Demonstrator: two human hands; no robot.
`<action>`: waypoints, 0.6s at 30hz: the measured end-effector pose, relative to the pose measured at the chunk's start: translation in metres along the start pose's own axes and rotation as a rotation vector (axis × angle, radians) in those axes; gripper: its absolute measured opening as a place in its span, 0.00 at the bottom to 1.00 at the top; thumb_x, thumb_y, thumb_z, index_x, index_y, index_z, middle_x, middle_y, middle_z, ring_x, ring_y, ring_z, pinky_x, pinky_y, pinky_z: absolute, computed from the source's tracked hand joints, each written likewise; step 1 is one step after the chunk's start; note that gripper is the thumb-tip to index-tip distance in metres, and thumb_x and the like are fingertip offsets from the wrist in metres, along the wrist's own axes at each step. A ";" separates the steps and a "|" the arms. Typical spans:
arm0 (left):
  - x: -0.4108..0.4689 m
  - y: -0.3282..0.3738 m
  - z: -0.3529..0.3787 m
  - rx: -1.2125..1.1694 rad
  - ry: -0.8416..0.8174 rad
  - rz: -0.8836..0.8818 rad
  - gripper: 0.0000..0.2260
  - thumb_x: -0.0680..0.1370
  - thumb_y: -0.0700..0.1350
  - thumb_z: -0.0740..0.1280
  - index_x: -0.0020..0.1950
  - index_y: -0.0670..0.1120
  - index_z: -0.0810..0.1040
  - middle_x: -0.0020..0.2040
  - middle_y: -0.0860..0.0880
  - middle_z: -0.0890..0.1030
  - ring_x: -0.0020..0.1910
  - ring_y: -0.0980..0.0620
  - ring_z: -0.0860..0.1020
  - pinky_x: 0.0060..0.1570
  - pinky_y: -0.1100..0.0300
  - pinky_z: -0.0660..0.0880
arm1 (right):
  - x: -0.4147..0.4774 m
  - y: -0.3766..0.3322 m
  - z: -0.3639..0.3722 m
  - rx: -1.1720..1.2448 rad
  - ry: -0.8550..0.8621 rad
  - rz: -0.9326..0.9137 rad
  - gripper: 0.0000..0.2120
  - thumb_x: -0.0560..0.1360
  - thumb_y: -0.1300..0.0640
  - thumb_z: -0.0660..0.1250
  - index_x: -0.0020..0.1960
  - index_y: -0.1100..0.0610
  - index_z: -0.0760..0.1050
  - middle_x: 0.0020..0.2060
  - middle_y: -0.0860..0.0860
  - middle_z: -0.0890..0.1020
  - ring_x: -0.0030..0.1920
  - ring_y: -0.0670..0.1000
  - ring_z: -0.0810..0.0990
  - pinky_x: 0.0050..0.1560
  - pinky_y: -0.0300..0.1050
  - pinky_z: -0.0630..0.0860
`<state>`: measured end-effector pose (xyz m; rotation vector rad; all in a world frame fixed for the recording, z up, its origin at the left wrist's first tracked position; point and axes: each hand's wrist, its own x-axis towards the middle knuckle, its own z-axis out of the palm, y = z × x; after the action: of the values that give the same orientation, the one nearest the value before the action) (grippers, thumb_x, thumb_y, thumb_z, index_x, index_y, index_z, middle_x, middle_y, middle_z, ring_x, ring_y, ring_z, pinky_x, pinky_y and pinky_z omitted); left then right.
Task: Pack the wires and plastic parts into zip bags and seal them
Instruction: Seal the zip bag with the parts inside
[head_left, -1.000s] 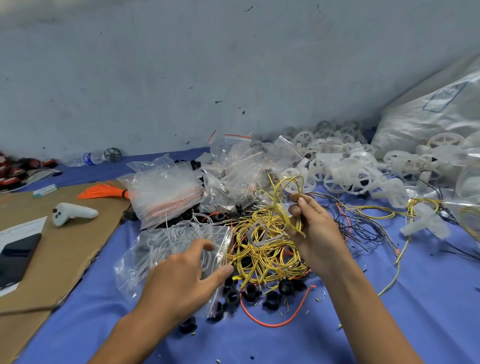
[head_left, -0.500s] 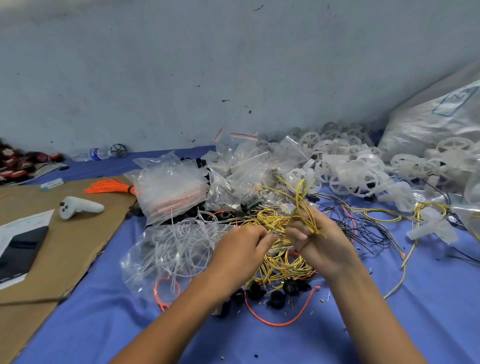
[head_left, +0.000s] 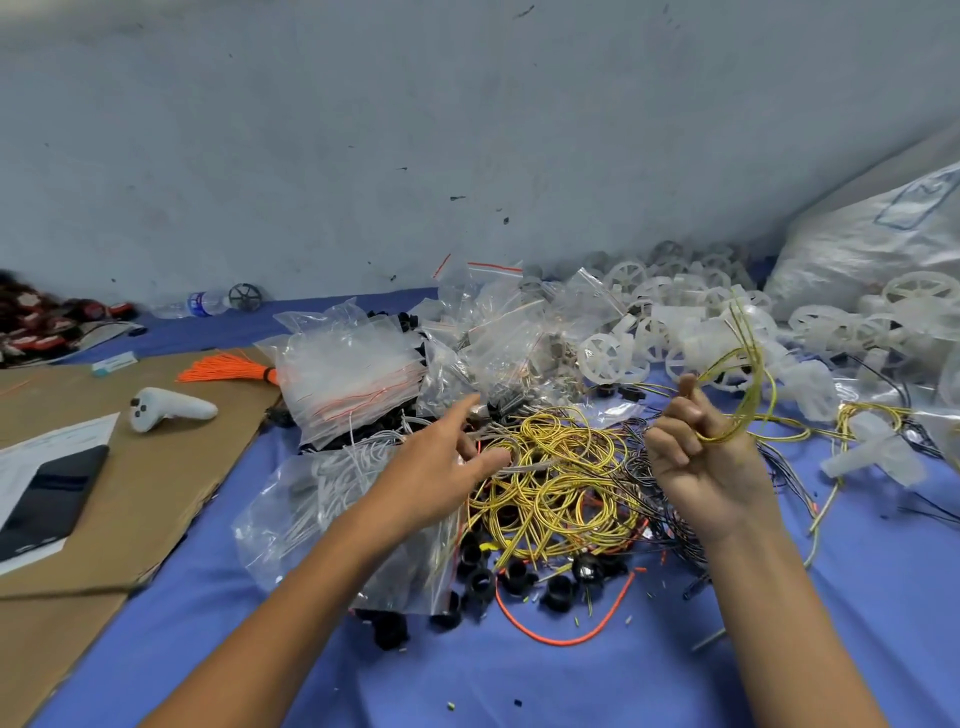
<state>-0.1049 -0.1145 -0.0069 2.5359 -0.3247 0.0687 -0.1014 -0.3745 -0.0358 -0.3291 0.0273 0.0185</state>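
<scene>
My right hand (head_left: 701, 447) is raised above the blue cloth and grips a small bundle of yellow wires (head_left: 748, 384) that curves up and to the right. My left hand (head_left: 441, 462) hovers with fingers spread and nothing in it, over the left edge of the pile of coiled yellow wires (head_left: 556, 483). Under my left forearm lies a zip bag of white wires (head_left: 317, 499). A heap of empty zip bags (head_left: 498, 332) sits behind the pile. Black plastic rings (head_left: 483, 577) and a loose orange wire (head_left: 571, 629) lie in front. White plastic wheels (head_left: 691, 332) are piled at the back right.
A stack of bagged zip bags (head_left: 353, 374) and an orange wire tassel (head_left: 228, 371) lie at the left. Brown cardboard (head_left: 156, 467) holds a white controller (head_left: 166, 408) and a dark phone (head_left: 47, 499). A large white sack (head_left: 872, 244) leans at the right. The wall stands close behind.
My hands have separated: the right hand rose to the right with the yellow wire bundle, and the left hand let go and opened over the pile.
</scene>
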 end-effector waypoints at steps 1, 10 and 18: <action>-0.007 -0.001 0.001 0.014 0.047 -0.013 0.31 0.77 0.62 0.67 0.77 0.59 0.60 0.53 0.56 0.75 0.46 0.61 0.74 0.50 0.59 0.73 | 0.000 0.003 0.001 -0.072 0.026 -0.012 0.09 0.83 0.55 0.56 0.48 0.52 0.72 0.27 0.44 0.67 0.21 0.42 0.61 0.21 0.33 0.58; -0.066 -0.040 0.018 0.482 0.156 -0.135 0.16 0.77 0.53 0.60 0.63 0.52 0.65 0.41 0.50 0.79 0.41 0.42 0.79 0.37 0.52 0.69 | -0.007 0.044 0.014 -0.676 -0.065 -0.003 0.07 0.84 0.58 0.56 0.54 0.57 0.72 0.30 0.49 0.73 0.20 0.44 0.61 0.19 0.33 0.55; -0.047 -0.061 0.011 0.509 0.179 -0.190 0.09 0.80 0.47 0.56 0.57 0.47 0.72 0.42 0.47 0.81 0.42 0.42 0.80 0.39 0.52 0.74 | -0.012 0.070 0.011 -1.041 -0.120 0.019 0.09 0.85 0.55 0.56 0.54 0.54 0.74 0.32 0.48 0.77 0.23 0.48 0.66 0.21 0.37 0.63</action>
<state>-0.1355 -0.0616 -0.0543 3.0200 0.0128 0.3405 -0.1150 -0.3045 -0.0475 -1.3681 -0.1038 0.0719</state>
